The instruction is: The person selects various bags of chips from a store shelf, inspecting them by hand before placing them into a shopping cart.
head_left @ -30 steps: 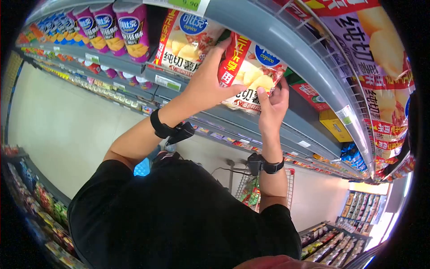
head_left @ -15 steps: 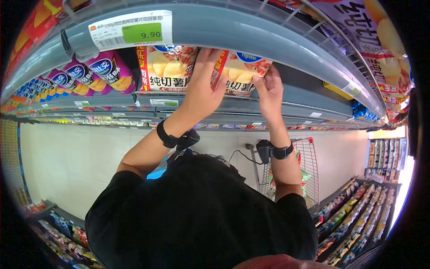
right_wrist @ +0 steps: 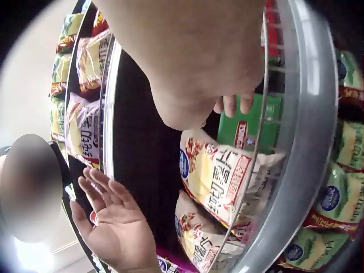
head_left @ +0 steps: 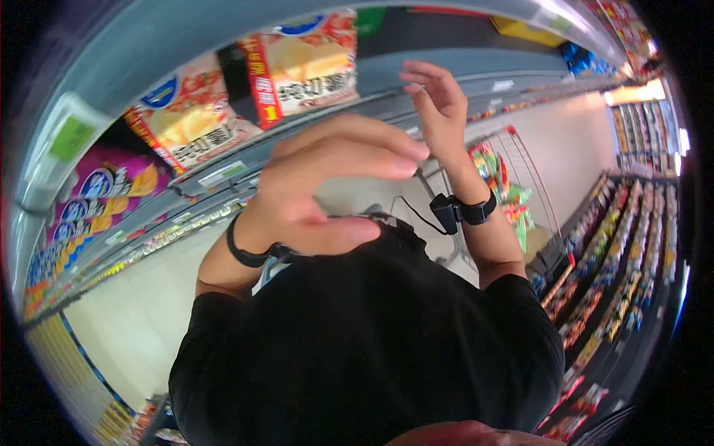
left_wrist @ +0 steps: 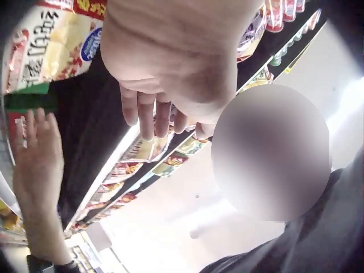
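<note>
Two bags of potato chips stand side by side on the grey shelf (head_left: 401,67): a right-hand bag (head_left: 316,67) with a red strip, and a left-hand bag (head_left: 186,123) leaning to one side. My left hand (head_left: 305,186) is in front of the shelf, fingers loosely bent, thumb apart, holding nothing. To its right, my right hand (head_left: 444,111) is raised with relaxed fingers, also holding nothing. Both hands are apart from the bags. In the right wrist view the left hand (right_wrist: 116,227) shows its palm, and the two bags overlap behind the wire rail (right_wrist: 263,114).
Purple chip canisters (head_left: 111,182) line the shelf at left, near a green price tag (head_left: 71,137). A yellow box (head_left: 526,31) sits farther right on the shelf. Behind the right forearm is a wire shopping cart (head_left: 552,210) holding colourful packages. More stocked shelves (head_left: 617,275) stand at right.
Both hands have let go of the right-hand chip bag, which now stands on the shelf. They have drawn back toward the body, and the head view has turned rightward.
</note>
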The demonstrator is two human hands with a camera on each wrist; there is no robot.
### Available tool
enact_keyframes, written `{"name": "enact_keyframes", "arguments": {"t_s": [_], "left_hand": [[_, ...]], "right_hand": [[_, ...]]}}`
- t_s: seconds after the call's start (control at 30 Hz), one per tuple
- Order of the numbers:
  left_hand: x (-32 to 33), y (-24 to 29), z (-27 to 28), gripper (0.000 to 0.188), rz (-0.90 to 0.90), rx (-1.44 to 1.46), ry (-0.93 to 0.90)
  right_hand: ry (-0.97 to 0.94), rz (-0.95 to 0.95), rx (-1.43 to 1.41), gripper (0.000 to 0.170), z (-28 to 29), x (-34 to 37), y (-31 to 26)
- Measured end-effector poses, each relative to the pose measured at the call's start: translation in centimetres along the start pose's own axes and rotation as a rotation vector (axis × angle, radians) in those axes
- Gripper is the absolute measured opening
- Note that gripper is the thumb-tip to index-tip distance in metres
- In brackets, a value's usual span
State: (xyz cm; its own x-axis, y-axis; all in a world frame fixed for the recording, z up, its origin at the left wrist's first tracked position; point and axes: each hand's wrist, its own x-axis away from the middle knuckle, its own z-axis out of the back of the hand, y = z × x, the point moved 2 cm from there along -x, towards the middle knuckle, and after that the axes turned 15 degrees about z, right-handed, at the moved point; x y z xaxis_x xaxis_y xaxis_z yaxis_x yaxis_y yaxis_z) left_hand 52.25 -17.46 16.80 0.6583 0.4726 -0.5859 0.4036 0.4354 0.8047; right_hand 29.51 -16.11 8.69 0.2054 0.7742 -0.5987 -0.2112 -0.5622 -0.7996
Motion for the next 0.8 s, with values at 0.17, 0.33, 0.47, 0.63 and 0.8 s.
{"name": "enact_keyframes", "arguments": {"t_s": [0.17, 0.33, 0.47, 0.63, 0.8], "left_hand": [[-1.6, -2.5, -2.3, 0.039, -0.029, 0.185, 0.034], [-3.0, -4.0, -6.4, 0.041, -0.038, 0.346, -0.062], [-4.8, -2.8, -10.8, 0.037, -0.072, 0.481, -0.310], [-7.9, -0.4, -18.7, 0.026, -0.034, 0.527, -0.511], [-11.3, -1.2, -29.7, 0.037, -0.105, 0.622, -0.344]], "right_hand": [[0.042, -0.418, 0.246, 0.019, 11.3, 10.4, 2.9], [0.186, -0.642, 0.662, 0.012, 28.0, 23.6, 5.7], [0.342, -0.869, 0.728, 0.012, 39.2, 32.4, 6.3], [0.282, -1.037, 0.838, 0.021, 51.0, 40.3, 8.6], [0.283, -1.139, 0.676, 0.027, 56.0, 41.4, 12.2]]}}
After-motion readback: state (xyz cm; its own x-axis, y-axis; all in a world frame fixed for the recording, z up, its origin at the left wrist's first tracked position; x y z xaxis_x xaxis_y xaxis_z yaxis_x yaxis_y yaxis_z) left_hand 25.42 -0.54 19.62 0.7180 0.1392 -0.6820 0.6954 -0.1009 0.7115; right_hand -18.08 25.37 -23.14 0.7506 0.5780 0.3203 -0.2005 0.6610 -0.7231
